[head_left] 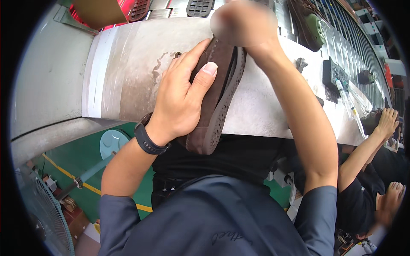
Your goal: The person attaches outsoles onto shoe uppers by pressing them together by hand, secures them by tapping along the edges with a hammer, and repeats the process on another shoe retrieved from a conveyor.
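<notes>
The long grey tabletop (128, 64) runs across in front of me, and I brace the brown shoe (215, 98) against its near edge, sole turned to my right, heel end hanging down toward my waist. To do this well I should keep the shoe pinned firmly on the edge so it cannot rock, and keep my thumb clear of the sole seam.

My left hand (181, 98) lies closed around the upper from the left side, fingers spread along the suede and thumb pressed across the top near the sole. My right hand (239, 23) is at the toe end, above and just beyond the left; it is blurred, so I cannot tell how far it is closed or whether it grips anything, though it seems to touch the toe.

Further along to my right lie another dark shoe (309, 23) and some tubes (348, 100), with a co-worker's hand (386, 121) resting on the edge. On my left wrist sits a dark wristband (147, 138).
</notes>
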`<state>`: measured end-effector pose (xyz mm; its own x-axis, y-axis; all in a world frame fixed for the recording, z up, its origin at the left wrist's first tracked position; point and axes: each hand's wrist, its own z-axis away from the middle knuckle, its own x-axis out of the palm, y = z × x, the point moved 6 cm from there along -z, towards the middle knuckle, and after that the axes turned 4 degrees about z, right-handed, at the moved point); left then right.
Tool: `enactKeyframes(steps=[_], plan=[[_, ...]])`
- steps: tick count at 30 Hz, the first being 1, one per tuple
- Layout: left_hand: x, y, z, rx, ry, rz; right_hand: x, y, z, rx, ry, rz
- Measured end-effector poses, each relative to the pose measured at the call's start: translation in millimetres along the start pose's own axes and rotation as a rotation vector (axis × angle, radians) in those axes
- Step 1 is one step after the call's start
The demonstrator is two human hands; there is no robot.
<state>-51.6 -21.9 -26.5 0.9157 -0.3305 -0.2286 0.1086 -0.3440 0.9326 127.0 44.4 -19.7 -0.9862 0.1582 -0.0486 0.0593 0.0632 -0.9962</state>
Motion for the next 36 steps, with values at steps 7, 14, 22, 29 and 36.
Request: enactKeyframes(steps=[7, 14, 22, 29, 36], plan=[[-0.9, -1.8, -0.5, 0.069, 0.031, -0.037, -3.6, -7.8, 12.8, -0.041, 0.093, 0.159], [-2.4, -1.9, 0.7, 0.062, 0.044, -0.058, -1.1, -36.7, 22.2, -0.19, 0.154, 0.489], [-0.5, -0.7, -0.9, 0.073, 0.06, -0.014, 3.9, -23.0, 36.8, -0.109, 0.088, 0.315], [1.4, -2.5, -1.4, 0.098, 0.074, -0.026, -1.8, -27.5, 39.5, -0.441, 0.216, 0.468], [0.9, -1.4, -0.2, 0.099, 0.076, -0.039, 7.2, -38.0, 45.4, -0.305, 0.162, 0.371]])
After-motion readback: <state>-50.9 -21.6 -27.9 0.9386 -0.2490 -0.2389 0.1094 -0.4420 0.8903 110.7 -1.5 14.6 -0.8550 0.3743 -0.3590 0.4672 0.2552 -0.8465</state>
